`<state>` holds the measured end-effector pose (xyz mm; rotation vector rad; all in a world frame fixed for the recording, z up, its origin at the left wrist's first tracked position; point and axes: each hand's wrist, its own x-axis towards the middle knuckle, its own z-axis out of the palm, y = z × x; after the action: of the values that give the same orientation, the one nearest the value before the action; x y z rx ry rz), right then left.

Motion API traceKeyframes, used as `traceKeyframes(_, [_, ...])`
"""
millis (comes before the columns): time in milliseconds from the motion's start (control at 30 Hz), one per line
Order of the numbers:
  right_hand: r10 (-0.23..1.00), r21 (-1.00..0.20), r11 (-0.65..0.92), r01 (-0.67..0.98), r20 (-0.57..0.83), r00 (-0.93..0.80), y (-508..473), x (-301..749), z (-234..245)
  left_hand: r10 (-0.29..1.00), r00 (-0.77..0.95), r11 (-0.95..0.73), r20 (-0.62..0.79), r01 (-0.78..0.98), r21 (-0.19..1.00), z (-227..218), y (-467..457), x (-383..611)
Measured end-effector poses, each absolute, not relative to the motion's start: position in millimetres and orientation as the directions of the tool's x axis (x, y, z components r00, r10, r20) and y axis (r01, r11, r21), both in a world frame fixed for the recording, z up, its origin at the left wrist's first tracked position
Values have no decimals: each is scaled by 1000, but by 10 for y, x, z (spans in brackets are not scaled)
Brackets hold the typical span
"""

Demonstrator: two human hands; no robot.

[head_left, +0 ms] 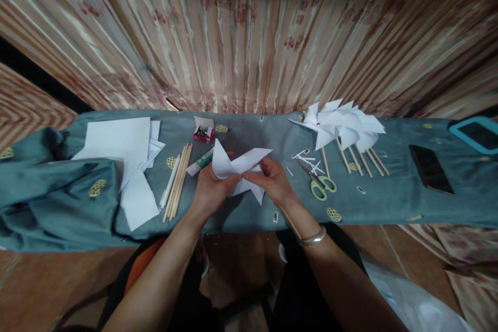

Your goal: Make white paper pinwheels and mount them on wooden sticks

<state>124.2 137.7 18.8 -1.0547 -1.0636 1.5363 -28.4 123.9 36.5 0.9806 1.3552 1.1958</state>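
A white paper pinwheel with folded blades is held over the middle of the cloth-covered table. My left hand grips its left side, the thumb pressed near the centre. On the right side, my right hand pinches the paper, thumb also toward the centre. The fingers behind the paper are partly hidden. Just left of my left hand lie a green and white tube and several wooden sticks. Behind the pinwheel stands a small open red box with small dark metal pieces inside.
White paper sheets lie at the left beside bunched cloth. To the right are green-handled scissors, paper scraps, several finished pinwheels on sticks, a dark phone and a blue-framed device. A curtain hangs behind.
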Motion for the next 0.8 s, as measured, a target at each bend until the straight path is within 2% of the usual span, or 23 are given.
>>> traceKeyframes(233, [977,-944,-190,-270,-153,-151,1389,1268,218,980,-124,151,-153,-31,988,370,1254,-243])
traceKeyframes(433, [982,-945,-159,-287,-120,-148,1387,1294,201,979,-137,145,-149,-37,989,360,1262,-211])
traceKeyframes(800, [980,-948,-177,-266,-144,-139,1375,1326,225,973,-159,155,-164,-69,986,338,1267,-175])
